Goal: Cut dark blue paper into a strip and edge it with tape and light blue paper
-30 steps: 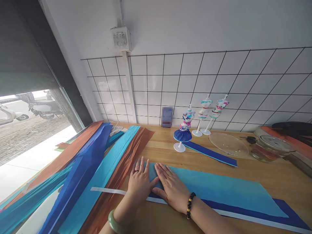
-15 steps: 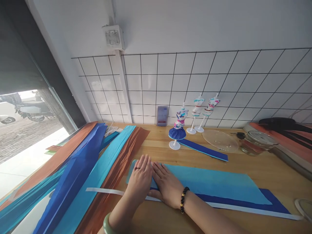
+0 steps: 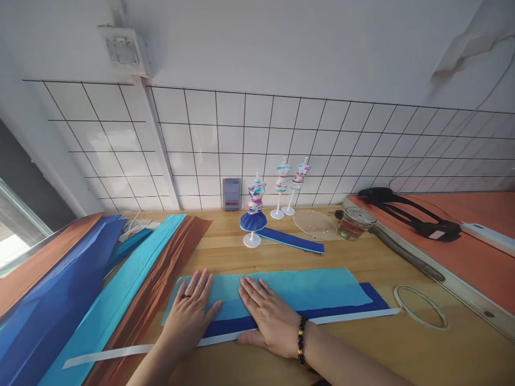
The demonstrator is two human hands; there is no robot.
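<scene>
My left hand (image 3: 190,311) lies flat, fingers spread, on the left end of a light blue crepe-like strip (image 3: 317,289). To its right my right hand (image 3: 267,316) also rests flat on that strip, its thumb over the near edge. A dark blue strip (image 3: 229,325) lies beneath and shows along the near side. Along its front edge runs a narrow white tape (image 3: 341,318), whose loose left end (image 3: 104,355) passes under my left forearm and across the sheets at the left. Neither hand grips anything.
Behind stands a small dress form (image 3: 256,201) in a blue skirt, with two bare forms (image 3: 282,182) beside it. A folded blue strip (image 3: 293,240), a clear dish (image 3: 316,224), a glass jar (image 3: 356,222) and a tape ring (image 3: 420,306) lie about. Long coloured sheets (image 3: 124,289) cover the left.
My hands have moved apart, the left sliding toward the strip's left end with its fingers spreading. The view has turned to the right, showing more of the orange surface.
</scene>
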